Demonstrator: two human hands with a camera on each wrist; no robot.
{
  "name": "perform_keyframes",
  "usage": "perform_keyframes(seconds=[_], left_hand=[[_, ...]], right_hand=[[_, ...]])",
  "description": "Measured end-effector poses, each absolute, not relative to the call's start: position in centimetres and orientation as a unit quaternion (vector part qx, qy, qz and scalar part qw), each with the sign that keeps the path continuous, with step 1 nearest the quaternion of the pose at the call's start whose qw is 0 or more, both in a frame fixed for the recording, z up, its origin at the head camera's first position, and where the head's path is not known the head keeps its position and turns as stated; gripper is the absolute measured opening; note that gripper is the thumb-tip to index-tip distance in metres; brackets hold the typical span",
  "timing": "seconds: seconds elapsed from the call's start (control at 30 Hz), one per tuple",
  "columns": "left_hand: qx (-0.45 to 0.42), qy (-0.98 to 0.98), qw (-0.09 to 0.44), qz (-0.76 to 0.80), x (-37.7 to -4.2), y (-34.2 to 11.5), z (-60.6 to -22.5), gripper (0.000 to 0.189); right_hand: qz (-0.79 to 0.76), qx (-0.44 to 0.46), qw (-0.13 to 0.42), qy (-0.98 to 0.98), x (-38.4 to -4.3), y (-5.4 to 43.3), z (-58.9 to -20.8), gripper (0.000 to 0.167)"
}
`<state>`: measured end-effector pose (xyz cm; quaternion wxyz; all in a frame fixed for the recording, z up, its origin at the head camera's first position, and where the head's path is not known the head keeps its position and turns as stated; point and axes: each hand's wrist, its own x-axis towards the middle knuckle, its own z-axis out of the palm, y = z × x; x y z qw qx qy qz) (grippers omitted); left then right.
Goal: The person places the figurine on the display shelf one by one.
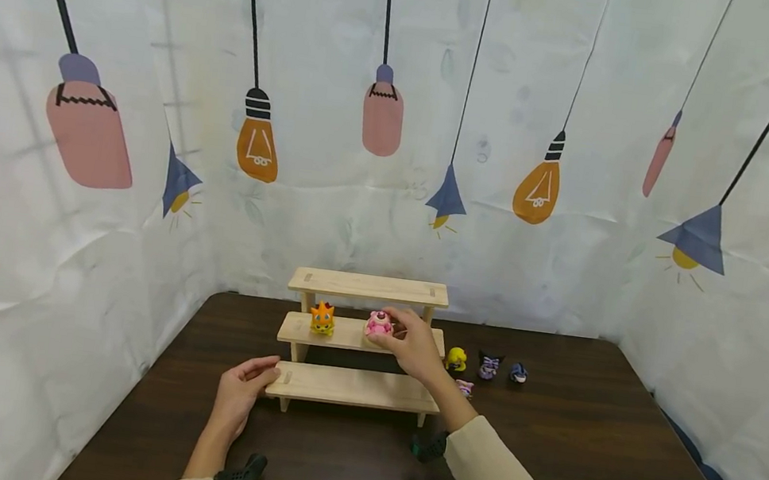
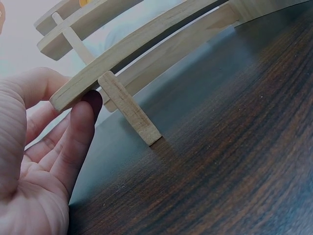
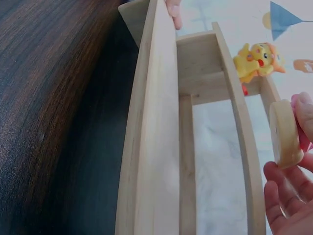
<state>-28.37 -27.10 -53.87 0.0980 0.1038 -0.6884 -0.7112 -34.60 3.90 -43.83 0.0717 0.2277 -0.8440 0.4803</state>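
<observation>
A small pink bear figurine (image 1: 379, 323) is pinched between the thumb and fingers of my right hand (image 1: 417, 350), at the middle step of a three-step wooden display stand (image 1: 352, 386). In the right wrist view its round cream base (image 3: 284, 134) is tipped toward the camera and appears apart from the step. My left hand (image 1: 239, 397) holds the left end of the lowest step, with fingers (image 2: 80, 127) beneath the board in the left wrist view. On the left of the middle step stands a yellow figurine with orange hair (image 1: 322, 319).
Right of the stand, several figurines are on the dark wooden table (image 1: 560, 454): a yellow one (image 1: 456, 359), a purple one with black ears (image 1: 488, 366), a blue one (image 1: 519, 373) and a pink-purple one (image 1: 464, 388), partly behind my right forearm. A lamp-patterned curtain (image 1: 385, 232) surrounds the table.
</observation>
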Motion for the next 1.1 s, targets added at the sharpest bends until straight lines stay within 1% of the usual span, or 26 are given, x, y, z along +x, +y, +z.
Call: perform_keyframes(seconds=[0.17,0.4,0.6,0.83,1.1], left_hand=[[0.104,-0.691,0.096,-0.709,-28.3,-27.1,-53.8,0.042],[0.104,-0.693,0.094,-0.708,-28.3,-27.2,-53.7,0.043],[0.104,-0.691,0.096,-0.709,-28.3,-27.1,-53.9,0.045],[0.101,-0.69,0.093,-0.71,-28.2,-27.1,-53.8,0.042],[0.1,-0.692,0.094,-0.709,-28.2,-27.3,-53.8,0.048]], right_hand=[[0.48,0.22,0.065,-0.847,-35.1,3.3,-44.1,0.055],[0.468,0.215,0.057,-0.855,-35.5,2.7,-44.2,0.058],[0.457,0.214,0.055,-0.861,-35.8,2.2,-44.2,0.057],[0.443,0.212,0.048,-0.87,-35.9,1.9,-44.1,0.058],[0.411,0.212,0.053,-0.885,-36.0,1.7,-44.2,0.059]])
